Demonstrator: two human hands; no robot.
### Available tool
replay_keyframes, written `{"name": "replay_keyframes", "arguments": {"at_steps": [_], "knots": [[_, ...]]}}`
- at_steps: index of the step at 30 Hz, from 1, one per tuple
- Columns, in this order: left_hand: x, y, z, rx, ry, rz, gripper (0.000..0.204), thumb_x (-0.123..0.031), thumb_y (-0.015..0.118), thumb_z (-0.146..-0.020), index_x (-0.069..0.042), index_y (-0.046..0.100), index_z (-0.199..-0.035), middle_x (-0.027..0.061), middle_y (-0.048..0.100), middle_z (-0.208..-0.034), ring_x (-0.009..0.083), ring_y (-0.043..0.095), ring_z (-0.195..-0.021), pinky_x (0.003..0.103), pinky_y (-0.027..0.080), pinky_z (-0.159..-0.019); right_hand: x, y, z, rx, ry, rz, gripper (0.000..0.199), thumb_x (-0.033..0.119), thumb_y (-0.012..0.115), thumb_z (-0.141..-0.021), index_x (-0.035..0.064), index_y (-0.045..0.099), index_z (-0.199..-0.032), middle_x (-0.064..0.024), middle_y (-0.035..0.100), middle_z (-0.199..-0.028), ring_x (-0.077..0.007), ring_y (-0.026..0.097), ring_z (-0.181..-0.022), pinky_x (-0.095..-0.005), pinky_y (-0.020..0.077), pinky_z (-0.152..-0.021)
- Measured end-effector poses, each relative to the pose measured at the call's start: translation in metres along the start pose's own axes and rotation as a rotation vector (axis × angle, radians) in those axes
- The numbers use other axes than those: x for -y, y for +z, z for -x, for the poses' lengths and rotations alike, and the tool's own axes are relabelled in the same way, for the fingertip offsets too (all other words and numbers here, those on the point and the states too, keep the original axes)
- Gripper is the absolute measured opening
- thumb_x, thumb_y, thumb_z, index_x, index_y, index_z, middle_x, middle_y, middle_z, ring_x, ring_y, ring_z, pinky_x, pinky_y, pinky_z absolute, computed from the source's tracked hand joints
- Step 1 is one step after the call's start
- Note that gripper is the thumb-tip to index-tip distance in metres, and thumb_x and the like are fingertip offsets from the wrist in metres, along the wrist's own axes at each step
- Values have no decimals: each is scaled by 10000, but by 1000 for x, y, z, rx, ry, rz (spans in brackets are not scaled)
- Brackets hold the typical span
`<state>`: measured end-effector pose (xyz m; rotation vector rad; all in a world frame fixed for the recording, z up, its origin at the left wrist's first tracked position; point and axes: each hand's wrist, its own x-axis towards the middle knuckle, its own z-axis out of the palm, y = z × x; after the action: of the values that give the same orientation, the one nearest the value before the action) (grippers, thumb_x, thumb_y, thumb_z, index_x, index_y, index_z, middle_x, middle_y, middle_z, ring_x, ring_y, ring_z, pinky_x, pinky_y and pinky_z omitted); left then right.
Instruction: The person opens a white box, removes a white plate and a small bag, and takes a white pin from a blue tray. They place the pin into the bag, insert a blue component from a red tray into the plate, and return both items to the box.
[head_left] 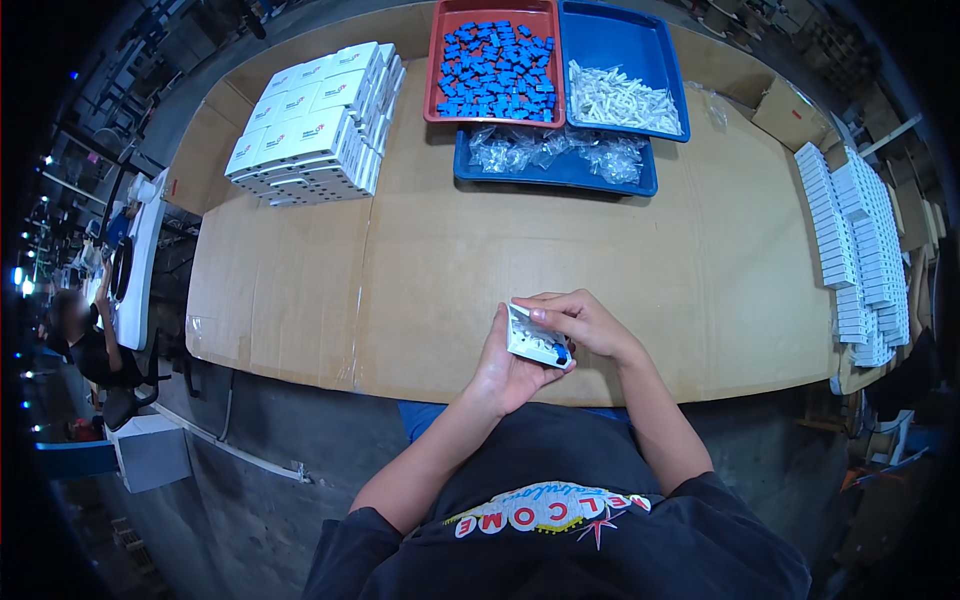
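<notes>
Near the front edge of the table, my left hand (496,372) is wrapped round a small open white box (522,349) from its left side and below. Clear plastic and small white pieces show inside the box, and a blue piece (562,354) sits at its lower right corner. My right hand (590,322) is at the box's upper edge, thumb and fingers closed on it. Part of the box is hidden under those fingers, so the exact hold of the right fingertips is hard to make out.
Stacked white boxes (305,125) stand at the far left. A red tray (430,95) holds blue pieces. Blue trays hold white sticks (620,100) and clear plastic bags (540,152). More white boxes (850,240) line the right edge. A seated person (95,340) is off left.
</notes>
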<state>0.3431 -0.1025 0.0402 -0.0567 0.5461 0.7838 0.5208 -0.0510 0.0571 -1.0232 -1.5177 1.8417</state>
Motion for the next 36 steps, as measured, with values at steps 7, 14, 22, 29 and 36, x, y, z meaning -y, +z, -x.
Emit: {"name": "replay_keyframes", "arguments": {"at_steps": [7, 14, 22, 29, 36], "knots": [[-2, -8, -4, 7, -26, -2, 681, -692, 290, -1063, -154, 535, -1401, 108, 629, -1294, 295, 650, -1136, 528, 584, -917, 2, 3, -2, -11, 25, 53, 360, 275, 641, -1049, 16, 729, -1283, -132, 706, -1345, -168, 655, -1122, -316, 522, -974], [-4, -5, -4, -36, -26, -3, 696, -698, 297, -1059, -142, 537, -1402, 107, 634, -1282, 307, 660, -1118, 520, 595, -900, 2, 5, -3, -12, 16, 102, 380, 325, 641, -1053, 32, 737, -1274, -109, 730, -1288, -144, 650, -1046, -291, 529, -911], [-2, 4, -2, -90, -13, -27, 697, -706, 303, -1055, -143, 541, -1389, 107, 637, -1271, 318, 668, -1104, 525, 594, -895, 3, 7, -2, -15, 27, 116, 376, 326, 640, -1055, 51, 732, -1294, -97, 742, -1256, -143, 647, -1031, -300, 528, -919], [-1, -11, -4, 31, -23, 38, 679, -714, 333, -1044, -175, 536, -1404, 99, 620, -1315, 304, 640, -1168, 556, 567, -949, -3, 6, 5, -101, -13, 0, 405, 326, 624, -1061, 50, 705, -1346, -108, 745, -1237, -137, 653, -1051, -305, 522, -930], [2, 0, 0, -40, 12, -5, 702, -720, 287, -1049, -193, 505, -1458, 97, 574, -1430, 289, 591, -1282, 572, 522, -1041, -8, 11, 9, -101, -82, 25, 431, 337, 616, -1063, 46, 682, -1376, -123, 706, -1319, -174, 647, -1141, -320, 510, -984]]}}
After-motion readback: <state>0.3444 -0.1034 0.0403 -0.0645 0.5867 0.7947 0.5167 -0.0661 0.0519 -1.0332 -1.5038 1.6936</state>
